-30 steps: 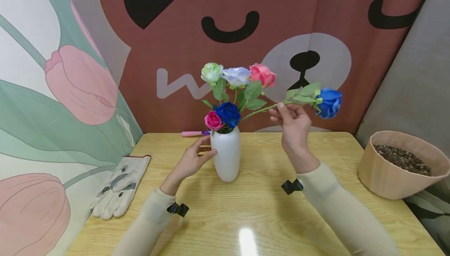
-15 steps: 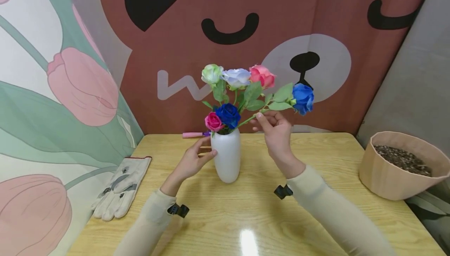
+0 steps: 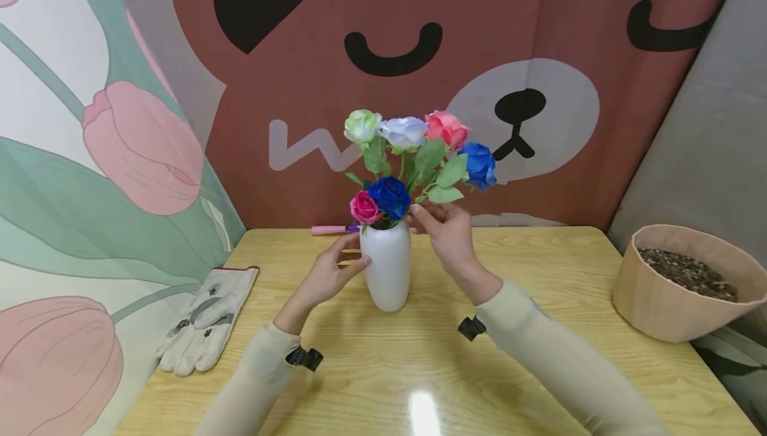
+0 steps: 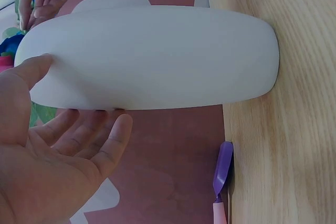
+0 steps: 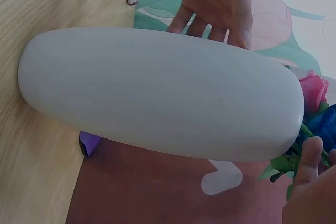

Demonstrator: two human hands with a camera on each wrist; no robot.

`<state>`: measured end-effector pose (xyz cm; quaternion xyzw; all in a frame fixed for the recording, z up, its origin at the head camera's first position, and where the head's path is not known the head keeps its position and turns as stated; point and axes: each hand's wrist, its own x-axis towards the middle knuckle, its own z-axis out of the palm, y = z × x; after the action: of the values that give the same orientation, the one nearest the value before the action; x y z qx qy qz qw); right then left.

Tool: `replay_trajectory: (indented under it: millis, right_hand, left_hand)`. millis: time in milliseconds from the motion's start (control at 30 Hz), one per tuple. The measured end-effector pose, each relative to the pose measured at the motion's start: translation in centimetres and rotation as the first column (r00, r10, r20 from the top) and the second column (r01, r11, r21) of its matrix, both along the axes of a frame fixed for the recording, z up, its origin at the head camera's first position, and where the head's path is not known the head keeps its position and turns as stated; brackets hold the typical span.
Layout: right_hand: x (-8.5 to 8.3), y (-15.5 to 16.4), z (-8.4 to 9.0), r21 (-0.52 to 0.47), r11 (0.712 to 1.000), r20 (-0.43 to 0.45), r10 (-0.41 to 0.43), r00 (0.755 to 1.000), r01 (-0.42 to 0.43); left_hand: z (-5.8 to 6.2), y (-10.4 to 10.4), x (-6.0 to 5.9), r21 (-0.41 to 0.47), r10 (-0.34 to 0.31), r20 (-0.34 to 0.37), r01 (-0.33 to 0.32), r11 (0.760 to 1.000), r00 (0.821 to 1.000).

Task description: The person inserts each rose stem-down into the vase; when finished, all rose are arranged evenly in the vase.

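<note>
A white vase point(image 3: 387, 269) stands upright on the wooden table point(image 3: 539, 356) with several artificial roses in it. My left hand point(image 3: 332, 271) rests against the vase's left side, thumb on the front and fingers straight; the left wrist view shows the thumb touching the vase point(image 4: 152, 56). My right hand point(image 3: 440, 226) pinches the green stem of a blue rose point(image 3: 479, 164) just right of the vase mouth, its bloom leaning up to the right beside a coral rose point(image 3: 446, 128). A dark blue rose point(image 3: 389, 195) and a magenta rose point(image 3: 363, 208) sit low at the mouth.
A pale work glove point(image 3: 206, 316) lies at the table's left edge. A pink-handled tool point(image 3: 332, 228) with a purple end lies behind the vase. A beige pot point(image 3: 659, 303) of dark soil stands at the right. Printed curtains close off the back and left.
My right hand has moved left and down, carrying the blue rose in toward the vase mouth and the other flowers. The left hand has stayed on the vase.
</note>
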<state>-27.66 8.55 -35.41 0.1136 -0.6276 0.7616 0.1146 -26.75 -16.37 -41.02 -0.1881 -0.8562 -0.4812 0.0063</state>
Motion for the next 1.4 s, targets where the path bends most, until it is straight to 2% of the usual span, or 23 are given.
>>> replay_trajectory:
  millis: [233,500,533,567,700,800,933,1167,1400]
  right_hand:
    - [0.1,-0.1,0.1,0.004,1.0,0.009,-0.005,1.0,0.005]
    - [-1.0,-0.4,0.0,0.141,0.99,0.072,0.008,0.997,-0.018]
    - [-1.0,-0.5,0.0,0.148,0.989,0.08,0.01,0.997,-0.021]
    - [-1.1,-0.5,-0.1,0.148,0.989,0.085,0.01,0.996,-0.023]
    - [-1.1,-0.3,-0.4,0.128,0.991,0.098,0.015,0.995,-0.028]
    - [-1.1,-0.2,-0.5,0.097,0.995,0.106,0.02,0.994,-0.03]
    - [-1.2,-0.1,-0.5,0.077,0.997,0.107,0.012,0.994,-0.02]
    - [-1.5,0.0,-0.3,0.177,0.984,0.096,0.014,0.995,-0.03]
    - [-1.3,0.3,-0.6,0.102,0.993,0.148,0.047,0.988,-0.063]
  left_hand:
    - [0.0,0.0,0.0,0.0,0.001,0.006,-0.001,1.0,1.0]
    - [0.0,0.1,-0.1,0.004,-0.009,0.027,0.009,1.0,1.0]
    - [0.4,0.2,0.1,0.001,-0.01,0.033,0.01,1.0,0.999]
    - [0.8,0.3,0.5,0.002,-0.012,0.037,0.012,1.0,0.999]
    - [0.9,0.2,0.5,0.006,-0.014,0.031,0.014,1.0,0.999]
    - [0.1,0.0,0.0,0.01,-0.007,0.014,0.007,1.0,1.0]
    - [0.2,0.1,0.0,-0.002,0.0,0.007,0.0,1.0,1.0]
    - [0.4,0.1,0.0,-0.006,-0.001,0.001,0.001,1.0,1.0]
    - [0.2,0.1,0.1,0.004,-0.004,0.018,0.004,1.0,1.0]
